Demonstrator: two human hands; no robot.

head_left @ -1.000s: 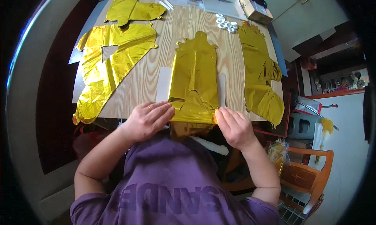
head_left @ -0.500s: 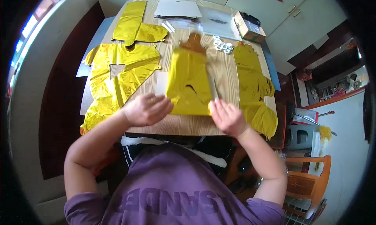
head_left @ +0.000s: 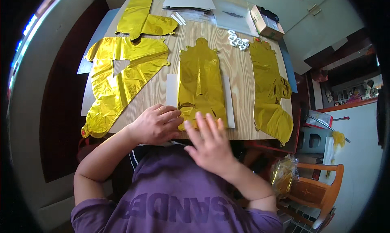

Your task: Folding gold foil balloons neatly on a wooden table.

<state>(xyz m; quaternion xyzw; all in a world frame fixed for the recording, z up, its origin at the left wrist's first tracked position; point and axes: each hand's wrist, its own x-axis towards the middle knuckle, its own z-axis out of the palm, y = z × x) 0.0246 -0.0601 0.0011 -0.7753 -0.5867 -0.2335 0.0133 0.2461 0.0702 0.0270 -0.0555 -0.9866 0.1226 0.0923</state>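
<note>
Centre foil balloon (head_left: 200,76), near side of table (head_left: 242,105)

It lies flat over white card (head_left: 172,87). Left hand (head_left: 156,124): fingers curled at its near left corner; pinch cannot be confirmed. Right hand (head_left: 211,145): fingers spread over its near end, contact unclear. A left foil balloon (head_left: 140,72) and a right foil balloon (head_left: 269,76) flank it, strips of wood grain between. White rings (head_left: 239,42) and cardboard box (head_left: 266,28) sit toward the far right. Forearms (head_left: 109,151) cross the table's near edge.

Dark upside-down letters (head_left: 183,208) run across the purple shirt (head_left: 178,172)
</note>
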